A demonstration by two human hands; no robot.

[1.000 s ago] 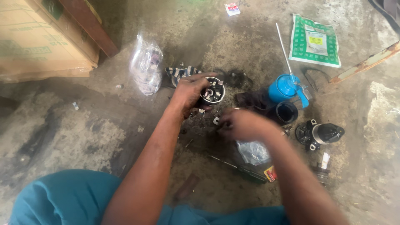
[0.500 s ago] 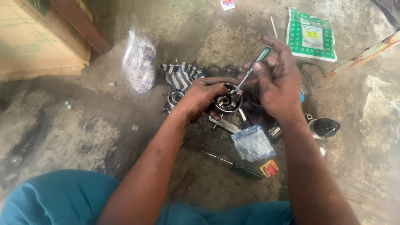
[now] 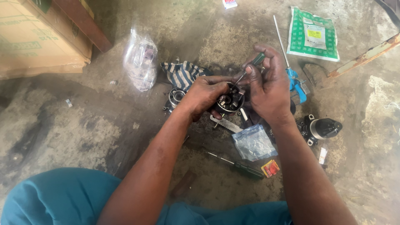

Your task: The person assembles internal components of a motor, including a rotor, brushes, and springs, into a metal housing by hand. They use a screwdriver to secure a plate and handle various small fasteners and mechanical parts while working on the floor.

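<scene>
Round metal part in left hand grip, screwdriver above.

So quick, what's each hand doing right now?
Left hand: closed around a round black part.
Right hand: closed on a small screwdriver, tip at the part.

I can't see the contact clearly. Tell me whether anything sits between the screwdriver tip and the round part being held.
Nothing visible does. The right hand angles the screwdriver straight into the open face of the round metal part, which the left hand grips.
</scene>
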